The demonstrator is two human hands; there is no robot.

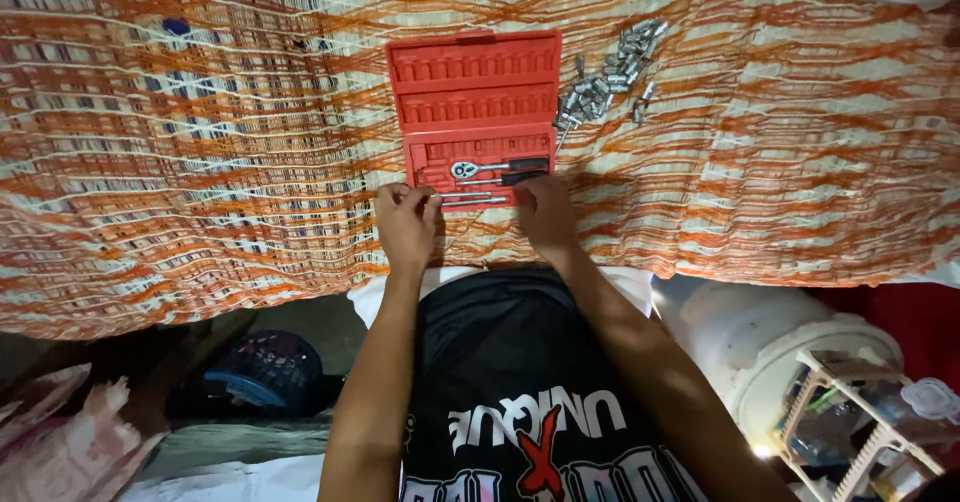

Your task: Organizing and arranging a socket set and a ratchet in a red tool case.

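Both hands met at the near edge of the surface: the left hand (405,220) pinched one end of a thin silver metal rod (470,198), and the right hand (545,210) curled over the open red plastic socket case (475,102). Loose silver sockets (610,80) lay just right of the case on the orange-and-white woven cloth (200,142).

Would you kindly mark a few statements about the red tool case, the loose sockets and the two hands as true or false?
1. The red tool case lies open on an orange woven cloth. True.
2. The loose sockets are piled left of the case. False: they lie to its right.
3. A ratchet handle sits in the case. True.
4. The left hand and right hand rest at the case's far edge. False: both are at its near edge.
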